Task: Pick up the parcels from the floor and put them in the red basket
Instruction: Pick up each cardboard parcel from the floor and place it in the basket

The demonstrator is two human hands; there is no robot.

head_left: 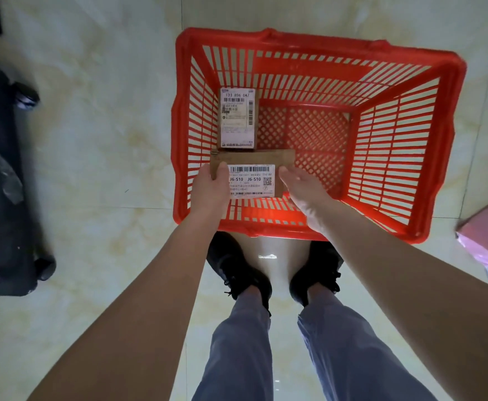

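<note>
A red slatted basket [404,146] stands on the pale tiled floor just beyond my feet. Inside it, at the far left, lies a small brown parcel [238,120] with a white label. I hold a second brown cardboard parcel [252,175] with a white barcode label over the basket's near left corner. My left hand [211,188] grips its left end, thumb on top. My right hand [300,183] rests against its right end with the fingers loosely extended.
A pink parcel [485,235] lies on the floor at the right edge, with something white under it. A black wheeled suitcase [2,180] stands at the left. My two black shoes [242,270] are right behind the basket.
</note>
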